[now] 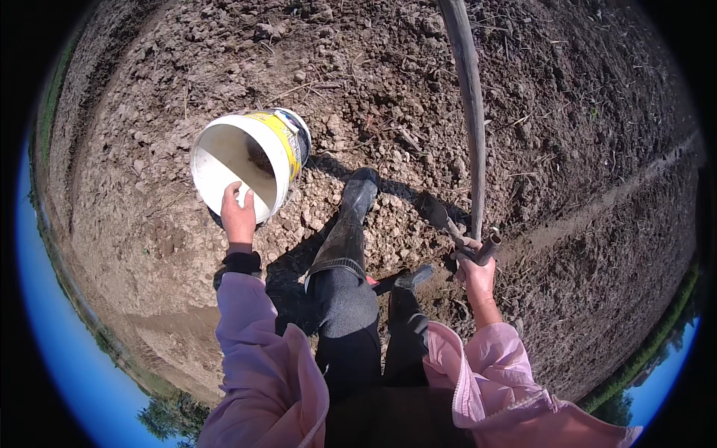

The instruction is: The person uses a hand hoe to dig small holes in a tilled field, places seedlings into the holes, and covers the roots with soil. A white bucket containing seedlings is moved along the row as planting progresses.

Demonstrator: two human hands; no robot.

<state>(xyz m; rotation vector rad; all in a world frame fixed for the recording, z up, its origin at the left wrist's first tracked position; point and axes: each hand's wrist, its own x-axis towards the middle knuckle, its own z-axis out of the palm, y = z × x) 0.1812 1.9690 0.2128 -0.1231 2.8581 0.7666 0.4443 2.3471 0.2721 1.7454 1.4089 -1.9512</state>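
My left hand (238, 215) is on the near rim of a white plastic bucket (213, 147), the thumb and a finger at its edge. The bucket is tilted with its mouth towards me. Inside, on its shaded side, lies some dark material. A yellow label with writing runs round its outside. My right hand (476, 271) grips a trowel-like hand tool with a metal tube end (488, 247); its dark blade (433, 210) points up and left. A long wooden pole (472, 101) reaches down to the same hand, and I cannot tell whether the fingers hold it too.
Rough, cloddy soil (347, 129) with dry stalks surrounds me. My rubber boots stand on it, the left boot (358, 196) farther forward and the right boot (409, 285) nearer. A pale strip of soil (605, 207) crosses the right side. Trees (171, 417) stand at the field's edge.
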